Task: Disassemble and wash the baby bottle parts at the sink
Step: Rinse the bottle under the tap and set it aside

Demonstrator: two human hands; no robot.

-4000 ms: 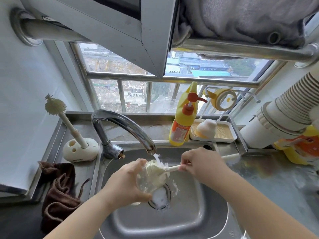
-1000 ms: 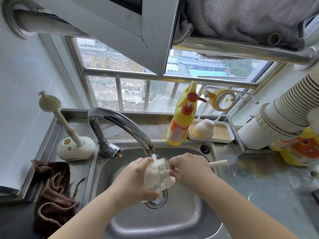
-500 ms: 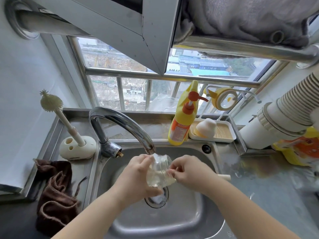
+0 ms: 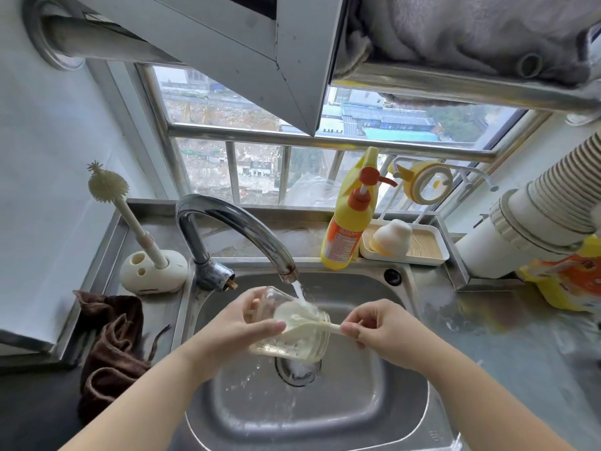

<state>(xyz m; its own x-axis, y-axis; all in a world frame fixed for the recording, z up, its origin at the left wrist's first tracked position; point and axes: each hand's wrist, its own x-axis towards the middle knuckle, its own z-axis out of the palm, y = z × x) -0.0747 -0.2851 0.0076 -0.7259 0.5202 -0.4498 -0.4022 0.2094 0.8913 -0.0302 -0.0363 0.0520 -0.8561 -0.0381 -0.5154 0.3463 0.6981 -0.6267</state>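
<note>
Left grip [image 4: 237, 327] wraps bottle [image 4: 292, 333]; right grip [image 4: 374, 327] pinches brush handle [image 4: 331, 326].

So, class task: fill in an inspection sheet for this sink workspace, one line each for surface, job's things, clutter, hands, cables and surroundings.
Surface: steel sink, wet; tap running; wet counter on the right.
Job's things: clear bottle tilted under the stream, brush head inside it.
Clutter: brown cloth, spare brush in stand, soap bottle, tray with a white cap, yellow ring on the rack, orange pack.
Hands: left hand grips the bottle; right hand pinches the brush handle.
Cables: nothing seen.
Surroundings: barred window, ribbed duct, grey towel on a rail.
</note>
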